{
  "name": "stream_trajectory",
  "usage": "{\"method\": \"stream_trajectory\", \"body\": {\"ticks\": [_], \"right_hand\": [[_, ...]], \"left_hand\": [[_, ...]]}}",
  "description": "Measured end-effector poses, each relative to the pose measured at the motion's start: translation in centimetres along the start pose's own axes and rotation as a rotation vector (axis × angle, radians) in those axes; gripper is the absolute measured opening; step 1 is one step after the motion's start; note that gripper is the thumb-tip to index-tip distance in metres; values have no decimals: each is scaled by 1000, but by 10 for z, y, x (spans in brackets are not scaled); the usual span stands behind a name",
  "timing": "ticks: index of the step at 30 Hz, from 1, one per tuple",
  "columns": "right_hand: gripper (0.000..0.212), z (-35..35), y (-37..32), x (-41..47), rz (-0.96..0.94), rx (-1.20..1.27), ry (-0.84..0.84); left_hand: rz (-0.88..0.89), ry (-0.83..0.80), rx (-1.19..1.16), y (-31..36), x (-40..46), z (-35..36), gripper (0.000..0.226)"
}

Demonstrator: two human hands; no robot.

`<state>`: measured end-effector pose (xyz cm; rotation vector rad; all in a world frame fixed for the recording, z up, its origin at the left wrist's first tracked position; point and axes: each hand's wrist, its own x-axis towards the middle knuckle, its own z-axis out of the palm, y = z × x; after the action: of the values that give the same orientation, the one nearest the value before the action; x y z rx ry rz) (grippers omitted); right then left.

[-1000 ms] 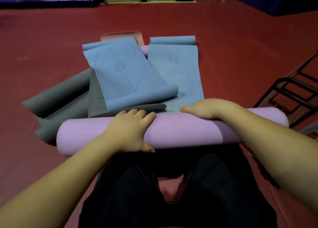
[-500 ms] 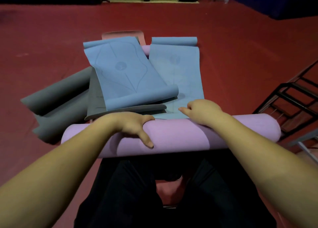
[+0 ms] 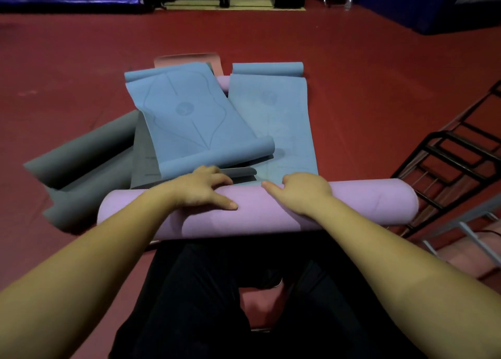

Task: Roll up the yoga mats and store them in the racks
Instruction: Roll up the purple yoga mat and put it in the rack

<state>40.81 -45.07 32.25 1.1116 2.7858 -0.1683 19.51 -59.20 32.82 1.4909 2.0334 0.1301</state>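
Change: since 1 second ago the rolled pink-purple foam yoga mat (image 3: 271, 209) sits a little further from the person and closer to the spread mats; the left hand (image 3: 200, 190) has shifted from wrapping the near side of the roll to reaching over its top, and the right hand (image 3: 301, 193) has stayed on the roll's upper far side.
Rolled mat: a thick pink-purple cylinder lying crosswise on the red floor (image 3: 379, 87), just in front of the person's dark-trousered legs (image 3: 189, 304).
Left hand: it grips the roll, fingers curled over the far edge, thumb stretched along the top toward the right.
Right hand: it lies over the top of the roll with its fingers curled over the far side, holding it; one finger points left toward the other hand.
Spread mats: 2 blue mats lie beyond the roll. The left blue mat with a printed line pattern (image 3: 187, 120) is tilted, both ends curling. The right pale blue mat (image 3: 273, 125) lies flat, its far end rolled.
Grey mats: loosely curled dark grey mats (image 3: 89, 163) lie to the left, partly under the patterned blue one.
Further mats: a pink mat edge (image 3: 187, 60) shows behind the blue ones.
Rack: a black metal frame rack (image 3: 447, 163) stands at the right, just beside the roll's right end.
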Motion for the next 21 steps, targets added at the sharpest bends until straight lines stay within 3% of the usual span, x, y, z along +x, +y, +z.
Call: {"method": "stream_trajectory", "body": {"ticks": [3, 5, 10, 21], "right_hand": [[80, -1, -1, 11, 3, 25, -80], [83, -3, -2, 17, -2, 36, -133], [84, -6, -5, 26, 20, 38, -227], [70, -34, -9, 18, 38, 100, -345]], "left_hand": [[57, 419, 201, -7, -24, 38, 92], [106, 578, 397, -9, -38, 69, 95], [-67, 446, 644, -1, -34, 87, 127], [-55, 325, 660, 21, -39, 50, 115]]}}
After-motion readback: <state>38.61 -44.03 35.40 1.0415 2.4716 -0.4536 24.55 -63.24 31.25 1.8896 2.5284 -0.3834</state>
